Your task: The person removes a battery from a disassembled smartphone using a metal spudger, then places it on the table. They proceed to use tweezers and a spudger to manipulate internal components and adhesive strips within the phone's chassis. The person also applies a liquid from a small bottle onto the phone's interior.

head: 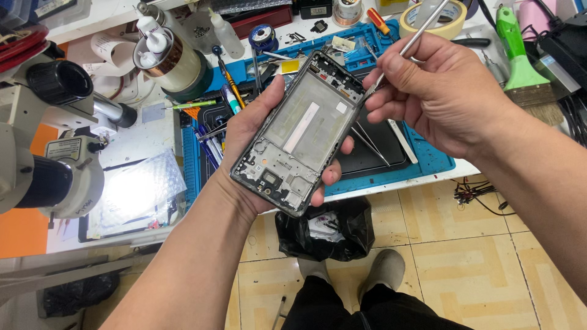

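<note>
Beyond the bench edge (391, 186), left hand (257, 140) grips phone frame (302, 131), right hand (446, 91) pinches tweezers (403, 49)

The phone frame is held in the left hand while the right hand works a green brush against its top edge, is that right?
Not quite. The right hand holds a thin metal tool, not a green brush, with its tip at the top edge of the phone frame. The green brush lies untouched on the bench. The left hand does hold the frame, as the head view shows.
</note>
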